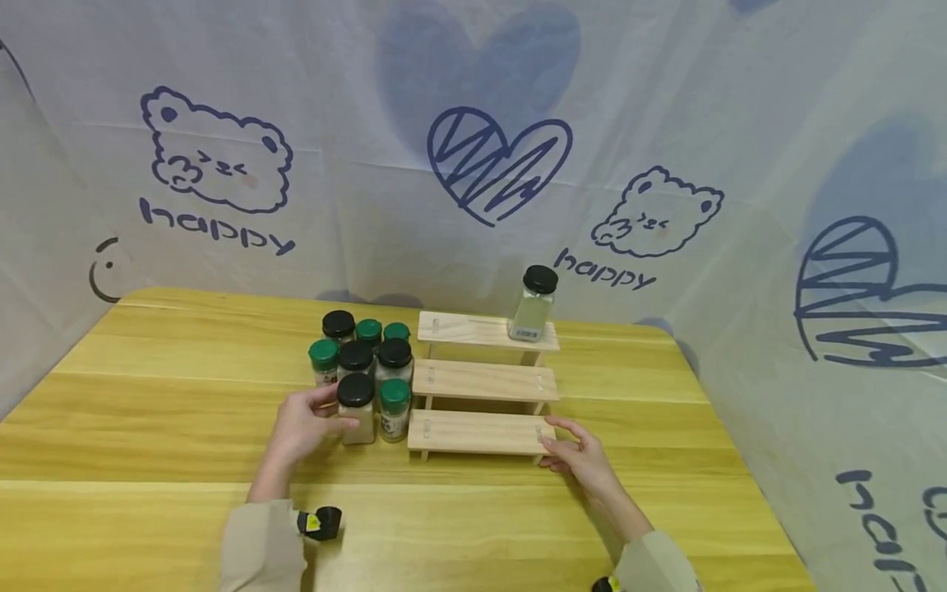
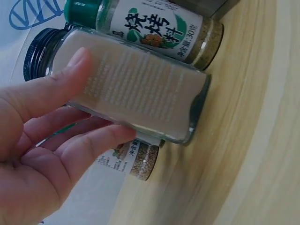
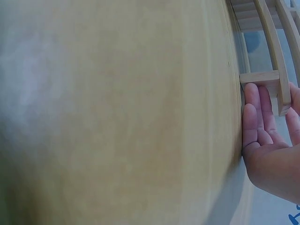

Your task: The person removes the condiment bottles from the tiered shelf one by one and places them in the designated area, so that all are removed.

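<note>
My left hand (image 1: 302, 426) holds a square spice jar (image 1: 358, 421) with a black lid and beige powder, thumb on one face and fingers around the other side. In the left wrist view the jar (image 2: 136, 86) lies across the picture, close to a green-capped shaker (image 2: 157, 27) with a printed label. My right hand (image 1: 588, 464) pinches the right end of the lowest step of a three-tier wooden rack (image 1: 481, 431). The right wrist view has those fingers (image 3: 251, 123) by the rack's leg (image 3: 260, 78). A black-lidded jar (image 1: 533, 312) stands on the top step, at its right.
Behind the held jar, several black-lidded jars (image 1: 394, 355) and green-capped shakers (image 1: 323, 355) stand packed together left of the rack. All rest on a wood-grain table (image 1: 185, 395). A pale printed cloth (image 1: 355, 164) hangs along the table's back and right side.
</note>
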{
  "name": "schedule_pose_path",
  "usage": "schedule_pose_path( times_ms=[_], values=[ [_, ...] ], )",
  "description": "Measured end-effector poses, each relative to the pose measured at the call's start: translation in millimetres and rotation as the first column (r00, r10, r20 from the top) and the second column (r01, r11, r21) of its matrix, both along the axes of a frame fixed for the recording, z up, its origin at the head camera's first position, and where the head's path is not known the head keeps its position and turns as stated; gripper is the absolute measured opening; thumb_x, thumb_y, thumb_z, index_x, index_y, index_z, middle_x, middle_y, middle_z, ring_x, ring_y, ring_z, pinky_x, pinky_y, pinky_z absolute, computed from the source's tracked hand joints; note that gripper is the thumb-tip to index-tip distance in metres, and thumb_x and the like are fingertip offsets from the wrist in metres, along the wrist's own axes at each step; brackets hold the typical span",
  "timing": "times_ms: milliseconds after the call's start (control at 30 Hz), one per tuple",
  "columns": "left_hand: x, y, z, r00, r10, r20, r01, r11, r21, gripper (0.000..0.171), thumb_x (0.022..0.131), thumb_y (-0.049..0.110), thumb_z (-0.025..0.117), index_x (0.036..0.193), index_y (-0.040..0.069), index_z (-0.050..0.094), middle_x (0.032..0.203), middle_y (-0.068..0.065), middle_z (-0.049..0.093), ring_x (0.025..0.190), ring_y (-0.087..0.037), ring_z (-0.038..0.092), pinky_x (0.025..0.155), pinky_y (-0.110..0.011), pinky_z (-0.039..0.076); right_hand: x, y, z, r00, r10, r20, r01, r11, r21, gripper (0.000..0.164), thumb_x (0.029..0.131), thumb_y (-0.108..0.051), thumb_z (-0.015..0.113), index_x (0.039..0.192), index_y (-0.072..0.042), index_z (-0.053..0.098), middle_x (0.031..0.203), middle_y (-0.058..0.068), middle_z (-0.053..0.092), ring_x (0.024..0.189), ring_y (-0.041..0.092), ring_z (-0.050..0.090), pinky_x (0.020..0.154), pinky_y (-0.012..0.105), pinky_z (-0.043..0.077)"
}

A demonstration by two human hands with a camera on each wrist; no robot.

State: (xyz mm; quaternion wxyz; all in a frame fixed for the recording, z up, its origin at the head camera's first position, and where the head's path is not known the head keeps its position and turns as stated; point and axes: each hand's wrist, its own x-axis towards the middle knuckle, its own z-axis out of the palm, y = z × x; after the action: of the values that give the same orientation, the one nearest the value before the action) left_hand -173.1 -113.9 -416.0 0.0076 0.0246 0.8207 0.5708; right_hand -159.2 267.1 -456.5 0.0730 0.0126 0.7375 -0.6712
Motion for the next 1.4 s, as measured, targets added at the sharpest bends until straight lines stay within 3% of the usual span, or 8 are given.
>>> schedule_pose_path(
  times_ms=[267,467,633,833,967,1167,1400],
  values=[
    [-0.3,-2,-2.4,0.999,-0.005,0.032,0.003,0.999,0.054,0.067,0.076,0.001,0.068,0.131,-0.012,0.032,0.126,-0.031,0.041,0.111,-0.039,0.046,0.083,-0.032,0.046,-1.3,0,-1.1,1.000,-0.002,-0.010,0.002,1.000,-0.011,0.046,0.086,-0.007,0.058,0.127,0.007,0.041,0.075,0.003,0.067,0.064,0.015,0.063,0.060,0.024,0.051],
    [1.1,-6,-1.2,1.000,-0.018,0.002,0.018,0.998,0.067,0.061,0.077,0.003,0.068,0.129,-0.011,0.037,0.124,-0.029,0.044,0.109,-0.037,0.049,0.086,-0.034,0.045,-1.6,-1,-1.8,1.000,-0.005,-0.011,0.005,1.000,-0.012,0.046,0.086,-0.007,0.058,0.127,0.007,0.041,0.071,0.003,0.066,0.063,0.014,0.063,0.059,0.024,0.051],
    [5.4,-10,4.1,1.000,-0.015,0.003,0.014,0.998,0.069,0.059,0.079,0.008,0.068,0.128,-0.009,0.040,0.123,-0.026,0.047,0.107,-0.034,0.051,0.083,-0.028,0.046,-2.8,-1,-2.2,1.000,-0.004,-0.011,0.004,1.000,-0.001,0.045,0.087,-0.007,0.058,0.127,0.007,0.041,0.072,0.006,0.066,0.063,0.014,0.063,0.059,0.024,0.051],
    [14.1,-8,12.6,1.000,0.031,-0.003,-0.030,0.999,0.033,0.052,0.080,0.016,0.068,0.122,-0.008,0.047,0.116,-0.023,0.053,0.101,-0.031,0.053,0.075,-0.019,0.045,-1.8,0,-0.8,1.000,-0.008,-0.012,0.008,1.000,0.005,0.046,0.087,-0.008,0.058,0.127,0.007,0.042,0.076,0.008,0.067,0.064,0.016,0.063,0.060,0.025,0.052],
    [19.5,-5,17.3,0.998,0.061,-0.015,-0.061,0.998,0.034,0.042,0.082,0.015,0.066,0.113,-0.009,0.053,0.106,-0.020,0.057,0.089,-0.020,0.055,0.071,-0.019,0.046,-0.2,1,-0.4,1.000,-0.009,-0.005,0.009,1.000,0.013,0.045,0.087,-0.007,0.058,0.127,0.007,0.042,0.076,0.010,0.067,0.065,0.018,0.064,0.060,0.025,0.052],
    [21.6,-1,18.0,0.998,0.053,-0.044,-0.046,0.986,0.158,0.034,0.082,0.012,0.066,0.106,-0.010,0.056,0.095,-0.016,0.062,0.076,-0.012,0.058,0.066,-0.023,0.050,0.2,0,0.2,1.000,-0.007,-0.006,0.007,1.000,0.013,0.046,0.087,-0.007,0.058,0.127,0.006,0.041,0.076,0.009,0.067,0.065,0.018,0.064,0.060,0.025,0.052],
    [25.4,8,26.1,0.999,0.023,-0.047,-0.010,0.967,0.255,0.036,0.083,0.011,0.065,0.109,-0.011,0.056,0.095,-0.013,0.064,0.077,-0.011,0.061,0.068,-0.029,0.052,0.4,0,-0.3,1.000,-0.008,-0.009,0.008,1.000,0.014,0.045,0.087,-0.007,0.058,0.127,0.006,0.042,0.076,0.008,0.067,0.065,0.018,0.064,0.060,0.025,0.052]
  ],
)
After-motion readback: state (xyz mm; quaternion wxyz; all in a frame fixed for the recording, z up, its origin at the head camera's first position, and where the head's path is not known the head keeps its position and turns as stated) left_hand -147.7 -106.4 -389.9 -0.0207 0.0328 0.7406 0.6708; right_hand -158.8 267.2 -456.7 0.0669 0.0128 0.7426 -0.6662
